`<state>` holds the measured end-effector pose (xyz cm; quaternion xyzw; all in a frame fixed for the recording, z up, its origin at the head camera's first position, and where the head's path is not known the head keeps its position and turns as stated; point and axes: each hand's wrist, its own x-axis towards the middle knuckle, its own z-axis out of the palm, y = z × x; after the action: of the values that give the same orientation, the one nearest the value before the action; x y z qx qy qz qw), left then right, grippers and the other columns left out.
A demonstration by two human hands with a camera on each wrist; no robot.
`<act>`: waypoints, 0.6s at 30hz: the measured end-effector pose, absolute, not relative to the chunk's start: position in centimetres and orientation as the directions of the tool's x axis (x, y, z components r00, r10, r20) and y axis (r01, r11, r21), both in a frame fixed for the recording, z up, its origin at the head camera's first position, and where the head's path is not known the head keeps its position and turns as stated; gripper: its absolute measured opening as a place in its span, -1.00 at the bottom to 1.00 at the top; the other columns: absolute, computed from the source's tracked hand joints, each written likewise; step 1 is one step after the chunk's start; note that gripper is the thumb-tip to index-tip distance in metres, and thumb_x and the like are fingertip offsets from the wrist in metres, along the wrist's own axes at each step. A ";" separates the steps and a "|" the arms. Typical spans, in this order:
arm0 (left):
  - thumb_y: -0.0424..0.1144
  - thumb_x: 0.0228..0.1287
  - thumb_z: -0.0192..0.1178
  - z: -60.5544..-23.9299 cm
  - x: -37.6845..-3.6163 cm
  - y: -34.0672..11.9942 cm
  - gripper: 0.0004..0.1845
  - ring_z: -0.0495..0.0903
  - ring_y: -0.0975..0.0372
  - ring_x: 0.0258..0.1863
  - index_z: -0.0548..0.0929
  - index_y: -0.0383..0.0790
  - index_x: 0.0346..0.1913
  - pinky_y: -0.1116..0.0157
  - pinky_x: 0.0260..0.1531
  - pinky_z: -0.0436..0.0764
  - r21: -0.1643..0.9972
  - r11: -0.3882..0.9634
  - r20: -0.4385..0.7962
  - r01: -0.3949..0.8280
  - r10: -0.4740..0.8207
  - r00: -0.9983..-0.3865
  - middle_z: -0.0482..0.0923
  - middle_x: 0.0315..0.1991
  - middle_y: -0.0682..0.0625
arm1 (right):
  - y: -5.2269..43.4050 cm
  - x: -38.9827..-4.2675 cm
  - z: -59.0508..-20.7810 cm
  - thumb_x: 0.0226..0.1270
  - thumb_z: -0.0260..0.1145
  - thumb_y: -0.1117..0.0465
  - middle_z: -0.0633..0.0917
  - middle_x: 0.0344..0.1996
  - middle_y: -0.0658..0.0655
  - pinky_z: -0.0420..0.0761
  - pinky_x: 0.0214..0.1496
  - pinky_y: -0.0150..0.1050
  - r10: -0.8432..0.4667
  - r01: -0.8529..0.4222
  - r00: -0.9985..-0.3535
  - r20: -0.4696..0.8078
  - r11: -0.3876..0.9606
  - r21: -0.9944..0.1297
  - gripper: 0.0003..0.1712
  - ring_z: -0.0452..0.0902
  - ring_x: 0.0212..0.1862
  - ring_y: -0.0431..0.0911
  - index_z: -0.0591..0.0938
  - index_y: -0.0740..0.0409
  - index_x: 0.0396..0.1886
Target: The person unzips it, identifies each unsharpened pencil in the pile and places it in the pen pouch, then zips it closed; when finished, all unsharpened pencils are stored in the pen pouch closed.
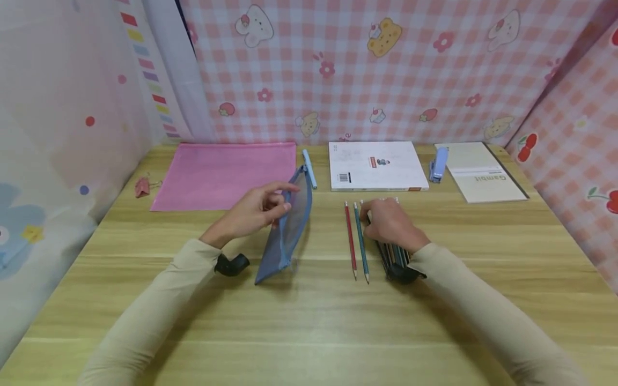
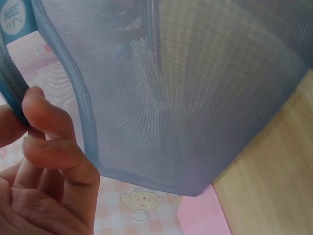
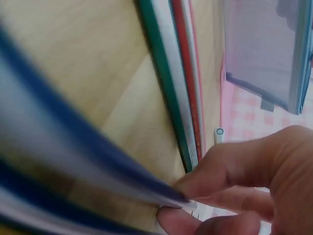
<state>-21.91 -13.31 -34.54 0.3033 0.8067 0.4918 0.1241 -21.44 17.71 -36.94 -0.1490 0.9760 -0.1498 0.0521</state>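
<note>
My left hand pinches the zippered edge of a blue mesh pencil pouch between thumb and finger. The pouch stands tilted on its edge on the wooden table, its mouth parted. To the right, my right hand bends over a row of pencils, partly covering them. In the right wrist view, its thumb and finger pinch the end of a blue-and-white striped pencil. Just left of that hand lie a red pencil and a teal pencil, side by side with tips toward me.
A pink folder lies at the back left, with a pink binder clip beside it. Behind the pouch is a light blue pen. A white book, a lavender stapler and a notebook line the back right.
</note>
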 end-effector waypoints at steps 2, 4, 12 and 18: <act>-0.36 0.49 0.08 -34.4 -21.7 -13.2 -0.54 0.56 0.07 -0.54 0.39 -0.30 0.39 0.32 -0.53 0.55 0.852 0.345 0.114 0.395 0.613 -0.782 0.51 -0.53 -0.04 | 17.7 -21.7 -36.7 -0.11 0.33 0.37 0.67 -0.49 0.13 0.30 -0.50 -0.32 -0.310 -0.282 -0.950 -0.033 0.899 -0.335 -0.74 0.37 -0.49 -0.07 0.75 0.11 -0.34; -0.37 0.48 0.08 -34.3 -21.4 -13.1 -0.53 0.56 0.06 -0.56 0.38 -0.31 0.39 0.36 -0.55 0.52 0.832 0.358 0.132 0.424 0.616 -0.777 0.52 -0.53 -0.03 | 17.8 -21.8 -36.3 -0.05 0.37 0.34 0.68 -0.51 0.13 0.31 -0.50 -0.32 -0.307 -0.279 -0.952 -0.011 0.879 -0.387 -0.78 0.37 -0.52 -0.10 0.76 0.14 -0.31; -0.43 0.39 0.09 -34.0 -20.6 -12.1 -0.47 0.49 0.28 -0.65 0.35 -0.42 0.40 0.41 -0.58 0.53 0.691 0.449 0.226 0.566 0.610 -0.760 0.56 -0.58 0.01 | 16.4 -21.8 -33.5 0.17 0.41 0.24 0.80 -0.43 0.16 0.48 -0.51 -0.30 -0.216 -0.198 -0.975 0.055 0.722 -0.663 -0.72 0.62 -0.49 -0.13 0.72 0.07 -0.08; -0.42 0.32 0.10 -33.8 -20.1 -11.0 -0.49 0.28 0.41 -0.69 0.42 -0.42 0.33 0.44 -0.58 0.36 0.542 0.539 0.313 0.645 0.582 -0.750 0.41 -0.65 0.12 | 13.9 -21.7 -32.1 0.19 0.31 0.31 0.76 -0.50 0.11 0.57 -0.26 -0.32 -0.122 -0.196 -0.980 0.157 0.465 -0.863 -0.68 0.44 -0.72 -0.15 0.70 0.00 -0.05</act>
<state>-20.09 -11.02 -33.76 0.3502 0.8760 0.3283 -0.0474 -21.65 13.91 -32.08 -0.0929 0.8552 -0.5086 -0.0364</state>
